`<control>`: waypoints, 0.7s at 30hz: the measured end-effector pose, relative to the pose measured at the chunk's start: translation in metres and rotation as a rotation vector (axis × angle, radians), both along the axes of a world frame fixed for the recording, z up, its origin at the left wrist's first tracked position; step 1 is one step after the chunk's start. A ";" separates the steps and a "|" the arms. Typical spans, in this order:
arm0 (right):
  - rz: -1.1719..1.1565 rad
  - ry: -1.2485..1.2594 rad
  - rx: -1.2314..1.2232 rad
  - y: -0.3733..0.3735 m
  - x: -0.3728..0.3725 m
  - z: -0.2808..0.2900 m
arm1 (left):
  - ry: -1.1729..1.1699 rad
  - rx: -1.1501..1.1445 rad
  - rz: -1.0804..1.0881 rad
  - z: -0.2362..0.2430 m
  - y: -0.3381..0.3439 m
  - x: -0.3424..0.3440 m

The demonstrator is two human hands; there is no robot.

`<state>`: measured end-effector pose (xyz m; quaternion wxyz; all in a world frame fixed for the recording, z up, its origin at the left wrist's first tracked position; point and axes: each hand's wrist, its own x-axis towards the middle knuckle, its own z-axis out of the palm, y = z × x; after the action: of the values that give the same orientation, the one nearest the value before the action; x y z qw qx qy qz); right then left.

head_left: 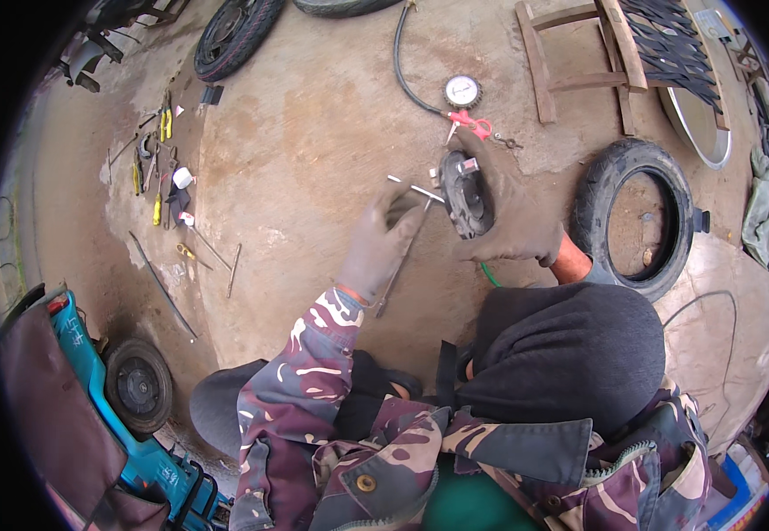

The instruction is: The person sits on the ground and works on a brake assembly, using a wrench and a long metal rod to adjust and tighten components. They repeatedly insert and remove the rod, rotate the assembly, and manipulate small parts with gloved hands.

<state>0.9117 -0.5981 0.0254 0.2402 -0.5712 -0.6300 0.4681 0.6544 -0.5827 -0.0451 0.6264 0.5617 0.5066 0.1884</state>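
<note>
My right hand point(522, 217), in a grey-brown work glove, grips a round dark metal part point(466, 202) that looks like a brake plate. The part is held up on edge, thumb and fingers round its rim, with a small reddish piece near its top. To its left, my gloved left hand point(374, 243) has its fingers loosely curved and apart, with nothing visible in them. Beside that hand a T-handle wrench point(402, 263) lies on the ground, its crossbar by the fingertips. Just beyond my right hand is a red-handled air gauge point(462, 93) with a black hose.
A bare tyre point(590, 221) lies right of my knee, near a wooden stool point(628, 53) and a metal basin point(703, 133). Pliers and screwdrivers point(159, 177) are scattered at left. A blue-green motorbike point(92, 372) stands lower left. More tyres point(236, 40) lie at the far side.
</note>
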 end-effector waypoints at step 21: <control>0.050 -0.233 0.132 0.009 0.084 -0.008 | -0.130 -0.588 0.182 0.012 -0.067 -0.056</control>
<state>0.9956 -0.5893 0.0174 0.1906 -0.5890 -0.6970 0.3618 0.5989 -0.6492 -0.0334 0.7736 0.2956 0.5464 0.1244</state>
